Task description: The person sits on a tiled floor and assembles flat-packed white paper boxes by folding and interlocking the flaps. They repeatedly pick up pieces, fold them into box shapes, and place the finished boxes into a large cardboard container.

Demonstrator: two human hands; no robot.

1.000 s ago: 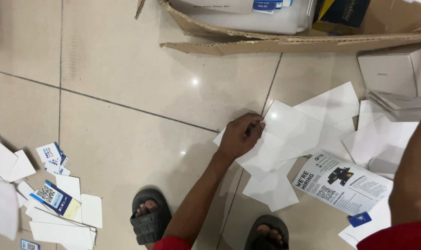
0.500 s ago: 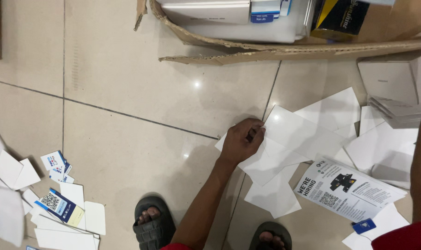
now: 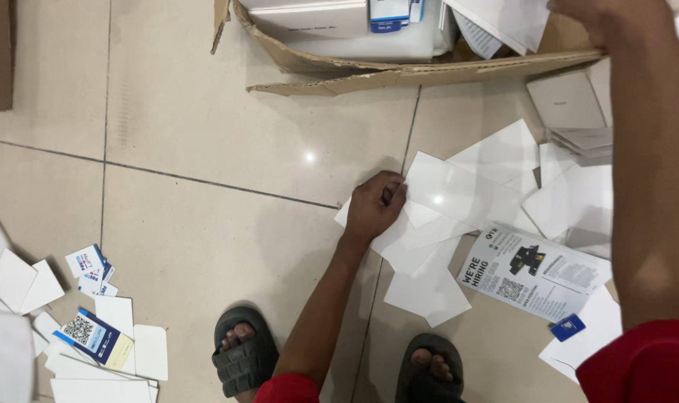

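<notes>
Head view: I see my left hand (image 3: 374, 207) down on the tiled floor (image 3: 205, 134), fingers curled nearly closed and pinching the near-left edge of a loose heap of white sheets (image 3: 459, 198) that fans out to the right across a tile joint. My right hand (image 3: 612, 19) is up at the top right corner of the picture, over the torn cardboard box (image 3: 399, 75). White sheets of paper (image 3: 515, 21) hang just beside it, but the fingers run out of frame, so I cannot tell how far open they are or whether they grip those sheets.

The risks as I judge them: the sheets under the left fingers overlap each other on glossy tile, so a pinch could lift several at once, or slide the stack instead of raising it. The printed flyer (image 3: 530, 272) lies on the heap's near edge and could be dragged along, and the small blue card (image 3: 568, 327) just beside it could go with it. My sandalled feet (image 3: 242, 358) stand near the lowest sheet, so a shift of weight could crease it. The right forearm hides much of the far-right sheets and the stack of white boxes (image 3: 578, 112), so a blind reach there could knock them. The separate scatter of cards (image 3: 93, 336) at the floor's lower left lies well apart.
</notes>
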